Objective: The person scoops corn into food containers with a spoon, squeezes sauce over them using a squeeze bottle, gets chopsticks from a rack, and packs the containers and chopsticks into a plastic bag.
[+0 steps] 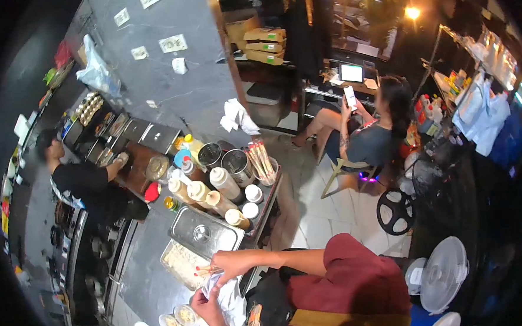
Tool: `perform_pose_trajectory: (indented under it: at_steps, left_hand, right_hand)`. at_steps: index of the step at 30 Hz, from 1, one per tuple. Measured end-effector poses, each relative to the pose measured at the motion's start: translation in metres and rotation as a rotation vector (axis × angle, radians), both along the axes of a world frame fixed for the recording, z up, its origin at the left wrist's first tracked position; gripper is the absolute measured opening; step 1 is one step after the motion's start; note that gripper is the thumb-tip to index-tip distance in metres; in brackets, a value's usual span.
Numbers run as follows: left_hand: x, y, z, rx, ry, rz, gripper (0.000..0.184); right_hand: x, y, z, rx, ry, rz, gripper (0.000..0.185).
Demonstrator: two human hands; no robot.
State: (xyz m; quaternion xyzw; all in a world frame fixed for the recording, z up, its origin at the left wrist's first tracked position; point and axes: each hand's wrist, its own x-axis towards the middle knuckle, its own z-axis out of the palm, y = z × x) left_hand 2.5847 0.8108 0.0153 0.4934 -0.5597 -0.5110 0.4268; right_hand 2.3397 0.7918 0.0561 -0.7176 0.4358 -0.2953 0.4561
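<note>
My right hand is closed round several thin, red-tipped sticks that look like wrapped chopsticks. They hover by a metal pan holding pale, crumbly food. A metal lid with a round knob lies across that pan's far part. Below it in view, my left hand has its fingers pinched at the edge of a crumpled white sheet. Whether the sheet is cloth, paper or plastic I cannot tell. Two small tubs with yellowish food stand near my left hand.
Squeeze bottles, dark canisters and a bin of wrapped chopsticks crowd the counter's end. One person works at the left. Another person sits on a chair, holding a phone. Clear plastic lids are at right.
</note>
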Motion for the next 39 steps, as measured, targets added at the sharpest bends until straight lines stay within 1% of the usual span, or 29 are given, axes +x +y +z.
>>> perform_pose_trajectory:
  at_steps: [1,2,3,5,6,7,8,9,10,12,15,16,17,18,19,20,21,22,23,25,26,28,29,30,33,34,37,38,39]
  left_hand:
    - [-0.004,0.003,0.001,0.011,-0.072,0.018,0.012]
    - [-0.004,0.007,0.004,0.028,-0.146,0.054,0.013]
    - [0.0,0.014,0.007,0.052,-0.222,0.115,0.013]
    - [0.007,0.02,0.02,-0.178,-0.438,-0.028,0.019]
    - [0.008,0.024,0.031,-0.322,-0.538,-0.039,0.02]
    - [0.006,0.024,0.042,-0.46,-0.649,-0.062,0.022]
    - [0.005,0.027,0.057,-0.474,-0.781,-0.068,0.021]
    - [0.005,0.031,0.072,-0.483,-0.905,-0.099,0.02]
    - [0.002,0.033,0.082,-0.479,-0.947,-0.075,0.019]
    - [0.01,0.035,0.078,-0.479,-0.921,0.057,0.018]
    - [0.02,0.033,0.068,-0.494,-0.784,0.306,0.015]
    - [0.022,0.034,0.065,-0.47,-0.74,0.391,0.014]
    - [0.024,0.036,0.063,-0.448,-0.695,0.471,0.014]
    - [0.025,0.039,0.062,-0.329,-0.651,0.521,0.013]
    - [0.022,0.041,0.056,-0.299,-0.573,0.545,0.013]
    - [0.017,0.043,0.047,-0.271,-0.494,0.566,0.013]
    - [0.015,0.045,0.036,-0.244,-0.414,0.586,0.013]
    - [0.015,0.051,0.032,-0.2,-0.353,0.452,0.015]
    - [0.013,0.055,0.029,-0.184,-0.334,0.417,0.015]
    - [0.007,0.06,0.03,-0.164,-0.299,0.357,0.015]
    - [0.012,0.065,0.026,-0.169,-0.367,0.35,0.017]
    - [0.015,0.069,0.025,-0.148,-0.331,0.375,0.018]
    - [0.014,0.07,0.027,-0.135,-0.31,0.382,0.018]
    - [0.011,0.071,0.032,-0.117,-0.323,0.461,0.022]
    - [0.013,0.074,0.018,-0.155,-0.352,0.553,0.026]
    - [0.011,0.075,0.023,-0.109,-0.297,0.586,0.027]
    - [0.02,0.084,0.019,-0.018,0.105,0.658,0.02]
    - [0.028,0.089,0.013,-0.002,0.215,0.667,0.011]
    - [0.036,0.096,0.003,-0.041,0.337,0.723,0.008]
  right_hand:
    - [0.001,-0.001,-0.008,0.027,-0.002,-0.013,0.053]
    - [0.005,-0.003,-0.007,0.062,-0.084,-0.005,0.056]
    - [0.002,-0.001,-0.01,-0.008,0.01,-0.011,0.056]
    - [0.004,-0.004,-0.012,-0.086,0.137,0.046,0.055]
    - [0.003,-0.007,-0.003,0.047,0.227,0.124,0.054]
    - [0.006,-0.006,0.002,-0.011,0.234,0.113,0.049]
    - [0.009,-0.009,0.003,-0.083,0.239,0.14,0.042]
    - [0.013,-0.013,0.007,-0.08,0.245,0.155,0.042]
    - [0.012,-0.015,0.015,-0.076,0.254,0.149,0.041]
    - [0.016,-0.02,0.033,-0.109,0.263,0.112,0.039]
    - [0.027,-0.021,0.048,-0.429,-0.039,-0.179,0.033]
    - [0.039,-0.02,0.054,-0.55,-0.063,-0.38,0.028]
    - [0.041,-0.016,0.045,-0.583,-0.099,-0.344,0.027]
    - [0.038,-0.007,0.03,-0.614,-0.133,-0.312,0.026]
    - [0.037,-0.004,0.02,-0.646,-0.166,-0.281,0.026]
    - [0.042,-0.007,0.021,-0.649,-0.127,-0.065,0.025]
    - [0.056,0.002,0.023,-0.505,-0.069,-0.074,0.029]
    - [0.064,0.006,0.017,-0.25,-0.064,-0.034,0.032]
    - [0.069,0.007,0.011,0.002,-0.056,0.007,0.035]
    - [0.072,0.003,0.004,0.25,-0.03,0.006,0.035]
    - [0.076,0.0,-0.001,0.372,-0.016,0.009,0.035]
    - [0.077,-0.006,-0.035,0.27,-0.145,0.065,0.033]
    - [0.077,-0.009,-0.038,0.222,-0.208,0.089,0.032]
    - [0.076,-0.012,-0.04,0.251,-0.132,0.101,0.027]
    - [0.079,-0.01,-0.035,0.208,-0.162,0.141,0.027]
    - [0.081,-0.01,-0.034,0.208,-0.177,0.159,0.026]
    - [0.083,-0.01,-0.028,0.251,-0.13,0.133,0.025]
    - [0.083,-0.011,-0.03,0.228,-0.163,0.133,0.021]
    - [0.082,-0.014,-0.031,0.156,-0.165,0.116,0.019]
